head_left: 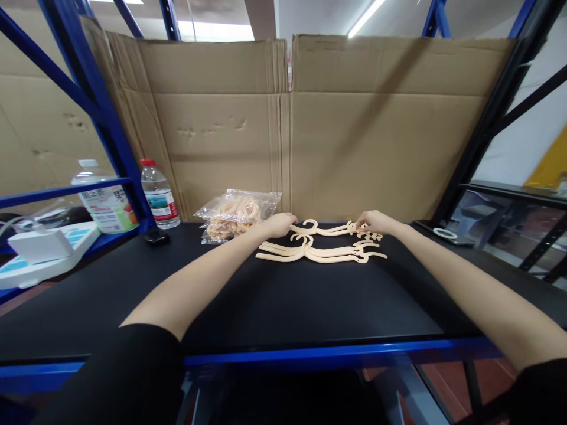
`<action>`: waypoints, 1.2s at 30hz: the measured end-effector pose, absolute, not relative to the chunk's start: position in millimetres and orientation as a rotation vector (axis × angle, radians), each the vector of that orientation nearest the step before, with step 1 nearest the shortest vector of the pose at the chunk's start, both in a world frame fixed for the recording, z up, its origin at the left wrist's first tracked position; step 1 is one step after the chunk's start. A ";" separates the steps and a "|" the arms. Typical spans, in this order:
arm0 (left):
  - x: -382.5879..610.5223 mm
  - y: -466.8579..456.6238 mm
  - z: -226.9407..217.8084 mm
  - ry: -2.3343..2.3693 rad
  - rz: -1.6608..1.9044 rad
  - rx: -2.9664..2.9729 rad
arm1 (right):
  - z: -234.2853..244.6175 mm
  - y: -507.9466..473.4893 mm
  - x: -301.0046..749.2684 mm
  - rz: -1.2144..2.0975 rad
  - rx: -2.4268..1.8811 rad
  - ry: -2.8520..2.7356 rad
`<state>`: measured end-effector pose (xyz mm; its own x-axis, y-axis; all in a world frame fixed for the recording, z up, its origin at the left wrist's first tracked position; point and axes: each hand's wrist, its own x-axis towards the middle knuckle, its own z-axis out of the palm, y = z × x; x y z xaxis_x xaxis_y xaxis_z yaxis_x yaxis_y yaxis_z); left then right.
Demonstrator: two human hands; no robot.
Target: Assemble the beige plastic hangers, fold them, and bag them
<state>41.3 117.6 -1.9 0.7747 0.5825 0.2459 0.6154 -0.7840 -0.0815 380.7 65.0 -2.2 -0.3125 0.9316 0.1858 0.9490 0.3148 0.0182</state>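
Toward the back of the black tabletop, several beige clothes hangers (305, 252) lie stacked flat, hooks pointing away from me. Behind them is another beige hanger (330, 231). My left hand (280, 225) is closed at this rear hanger's left end, fingers partly hidden. At its right end, my right hand (374, 222) has its fingertips pinched together and pointing down. What they hold is too small to make out. Small beige bone-shaped pieces (370, 235) lie in a pile under and beside the right hand.
Clear plastic bags of beige parts (237, 213) sit left of my left hand. A red-capped water bottle (160, 198) and a black object (156, 237) stand farther left, near a white power strip (48, 251). A dark flat device (447, 234) lies right. Cardboard (376, 130) walls the back.
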 end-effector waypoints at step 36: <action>8.6 4.3 0.4 -1.058 -1.131 -3.033 | 15.5 -33.4 312.6 0.625 -1.003 -1.099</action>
<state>8.6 4.3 0.4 0.5937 0.6303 0.5003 0.4571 -0.7758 0.4349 312.6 -33.4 15.5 0.3599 0.8284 0.4291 0.0545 0.4405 -0.8961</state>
